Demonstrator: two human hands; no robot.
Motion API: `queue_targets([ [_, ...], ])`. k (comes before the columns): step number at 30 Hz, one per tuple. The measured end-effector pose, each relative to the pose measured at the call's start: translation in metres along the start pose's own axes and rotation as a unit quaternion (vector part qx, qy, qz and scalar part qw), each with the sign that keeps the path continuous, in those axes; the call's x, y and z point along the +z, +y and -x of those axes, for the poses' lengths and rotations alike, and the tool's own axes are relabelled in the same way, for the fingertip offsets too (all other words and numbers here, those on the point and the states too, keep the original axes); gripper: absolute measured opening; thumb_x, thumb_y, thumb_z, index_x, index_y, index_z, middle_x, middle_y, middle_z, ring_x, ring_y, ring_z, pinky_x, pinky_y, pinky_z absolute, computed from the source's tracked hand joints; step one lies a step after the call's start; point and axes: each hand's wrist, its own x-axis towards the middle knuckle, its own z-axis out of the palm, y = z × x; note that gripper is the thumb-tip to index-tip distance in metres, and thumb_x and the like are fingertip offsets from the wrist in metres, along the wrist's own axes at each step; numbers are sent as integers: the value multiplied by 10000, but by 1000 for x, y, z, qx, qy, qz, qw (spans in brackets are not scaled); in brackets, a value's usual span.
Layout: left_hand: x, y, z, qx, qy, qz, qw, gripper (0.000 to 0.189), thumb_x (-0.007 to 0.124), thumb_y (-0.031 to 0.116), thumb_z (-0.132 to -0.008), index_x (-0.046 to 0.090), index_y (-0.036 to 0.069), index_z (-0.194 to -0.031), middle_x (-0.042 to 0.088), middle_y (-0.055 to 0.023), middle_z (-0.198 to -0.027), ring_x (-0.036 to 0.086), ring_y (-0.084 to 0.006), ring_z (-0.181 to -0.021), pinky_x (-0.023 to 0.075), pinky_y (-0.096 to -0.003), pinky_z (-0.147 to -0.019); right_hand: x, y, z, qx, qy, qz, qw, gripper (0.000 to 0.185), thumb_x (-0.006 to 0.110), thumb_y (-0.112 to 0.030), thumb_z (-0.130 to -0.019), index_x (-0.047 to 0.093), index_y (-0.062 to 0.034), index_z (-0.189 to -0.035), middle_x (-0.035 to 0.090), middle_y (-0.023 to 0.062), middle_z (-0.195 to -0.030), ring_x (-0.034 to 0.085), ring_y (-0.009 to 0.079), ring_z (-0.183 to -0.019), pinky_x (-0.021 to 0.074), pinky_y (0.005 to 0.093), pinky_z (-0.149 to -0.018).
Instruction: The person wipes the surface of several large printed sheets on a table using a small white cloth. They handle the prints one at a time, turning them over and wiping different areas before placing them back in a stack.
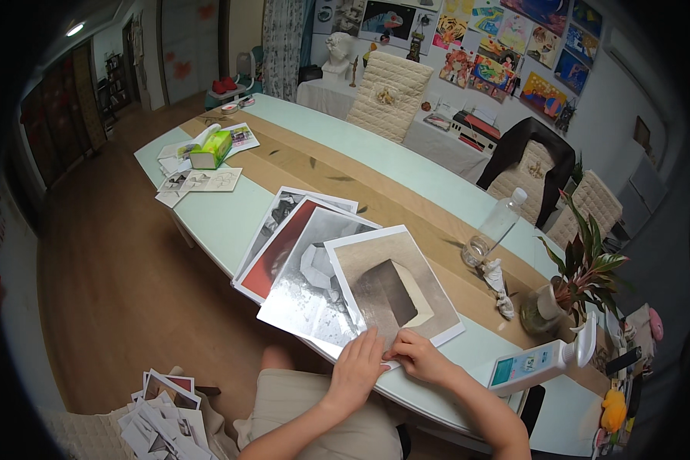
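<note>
Before me a fanned stack of large printed sheets lies across the near side of the table. Its top sheet shows a dark-and-cream block on a brownish ground. Under it sits a shiny grey print with a faceted solid, then a red print and a black-and-white one. My left hand rests with fingers stretched flat over the lower edges of the top two sheets. Beside it, my right hand has curled fingers pinching the top sheet's lower edge; its fingertips are partly hidden.
To the right stand a white pump bottle, a potted plant, a clear plastic bottle and crumpled tissue. A green tissue pack lies among papers at far left. Cut prints pile on a chair at lower left.
</note>
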Motion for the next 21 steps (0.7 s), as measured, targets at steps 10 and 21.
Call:
queue_targets([
  [10, -4, -3, -8, -26, -68, -145, 987, 813, 713, 446, -748, 455, -60, -1330, 466, -187, -1385, 380, -311, -1341, 264, -533, -1095, 6, 53, -82, -12, 109, 64, 992, 73, 642, 53, -743, 637, -3, -791, 536, 149, -829, 548, 326, -833, 467, 380, -713],
  [21, -4, -10, -9, -15, -131, -143, 981, 673, 661, 491, -793, 521, 125, -1341, 458, -126, -1417, 360, -326, -1355, 229, -607, -1082, 8, 135, -196, 24, 231, 100, 968, 58, 650, 57, -726, 647, 1, -742, 573, 164, -803, 573, 348, -834, 479, 401, -728],
])
